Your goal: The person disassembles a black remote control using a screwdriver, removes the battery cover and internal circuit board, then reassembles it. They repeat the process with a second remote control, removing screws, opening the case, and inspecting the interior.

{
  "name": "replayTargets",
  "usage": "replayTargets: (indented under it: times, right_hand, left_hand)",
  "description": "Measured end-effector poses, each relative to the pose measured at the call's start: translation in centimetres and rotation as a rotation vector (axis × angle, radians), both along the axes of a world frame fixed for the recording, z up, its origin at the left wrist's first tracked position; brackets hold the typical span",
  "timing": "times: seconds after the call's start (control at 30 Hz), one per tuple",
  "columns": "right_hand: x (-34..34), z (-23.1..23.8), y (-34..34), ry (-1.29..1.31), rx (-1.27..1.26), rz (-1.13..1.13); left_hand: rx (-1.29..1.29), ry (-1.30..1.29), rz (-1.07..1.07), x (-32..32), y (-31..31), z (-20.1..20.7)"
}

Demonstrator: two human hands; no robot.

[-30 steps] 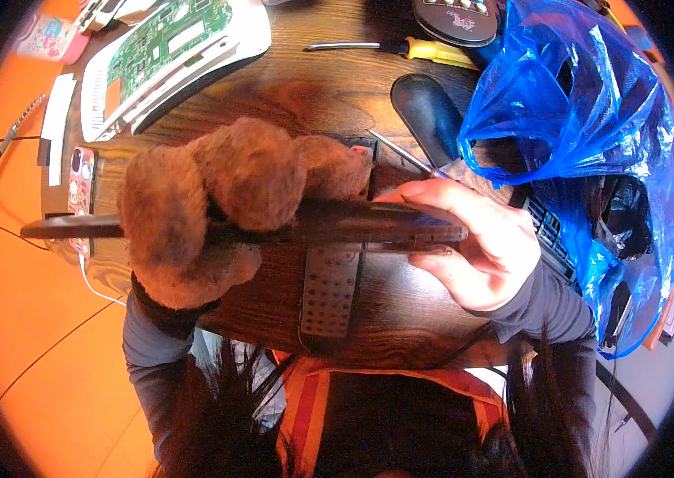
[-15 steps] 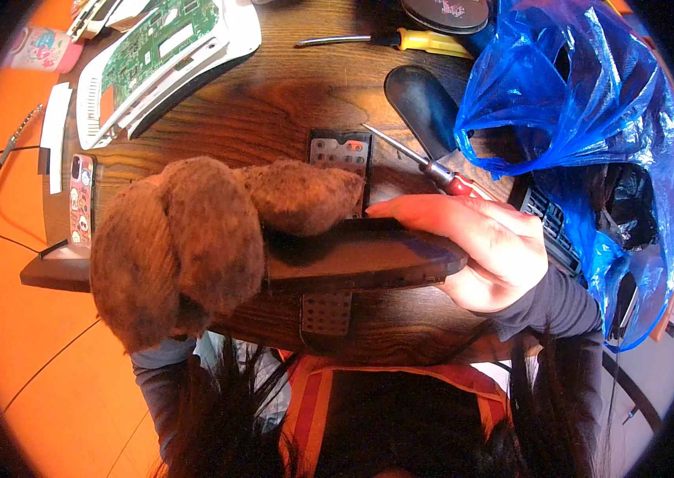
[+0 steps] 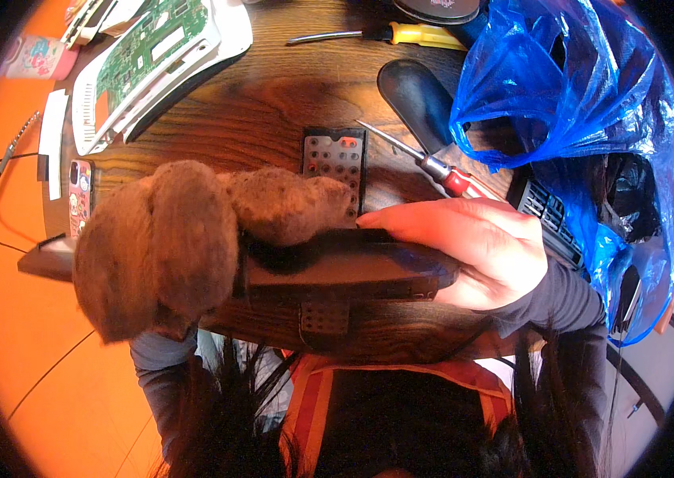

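A long, flat black device (image 3: 337,275) is held crosswise in front of me, its edge turned toward me. My right hand (image 3: 496,251) grips its right end, fingers on the far side and palm against the tip. Over its left part lies a thick, fuzzy brown covering (image 3: 193,239), shaped like a bulky glove. My left hand is hidden in or behind this covering, at the end of my left sleeve (image 3: 162,362). Beneath the device lies a long dark panel (image 3: 333,151) with rows of round buttons, like a remote control; its middle is hidden.
A red-handled screwdriver (image 3: 456,179) and a yellow-handled one (image 3: 424,35) lie beyond my right hand, near a black oblong case (image 3: 416,103). A crumpled blue plastic bag (image 3: 576,88) covers the right side. Far left are a green circuit board (image 3: 150,60) and a phone (image 3: 80,191).
The brown covering has slid a little left along the black device, showing more of its surface. The device has tilted slightly; my right hand still grips its right end.
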State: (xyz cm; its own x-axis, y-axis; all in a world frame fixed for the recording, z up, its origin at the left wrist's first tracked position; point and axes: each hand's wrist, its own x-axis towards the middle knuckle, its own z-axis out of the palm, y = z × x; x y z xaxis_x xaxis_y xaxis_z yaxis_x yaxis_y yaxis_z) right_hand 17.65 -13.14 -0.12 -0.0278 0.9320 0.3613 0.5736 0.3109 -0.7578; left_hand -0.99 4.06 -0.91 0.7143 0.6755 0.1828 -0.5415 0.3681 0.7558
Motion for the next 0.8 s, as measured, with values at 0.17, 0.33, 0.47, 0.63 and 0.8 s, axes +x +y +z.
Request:
replayTargets:
  times: [0.17,0.33,0.47,0.63,0.8]
  right_hand:
    - [-0.1,-0.4,-0.1,0.338,0.003,0.062]
    - [-0.5,-1.4,0.1,0.072,0.246,-0.065]
    - [-0.5,-1.2,0.3,-0.116,0.303,-0.185]
    - [-0.8,-0.6,0.6,-0.184,0.28,-0.237]
    - [-1.6,-0.4,0.4,0.099,0.141,-0.256]
  left_hand:
    - [-0.061,0.001,0.02,0.4,0.6,-1.0]
    - [-0.194,0.017,-0.131,1.1,1.0,-1.2]
    - [-0.239,0.125,-0.203,1.7,0.8,-0.4]
    - [-0.273,0.144,-0.103,2.6,-0.1,-0.8]
    - [-0.386,0.034,-0.238,2.7,0.4,-1.2]
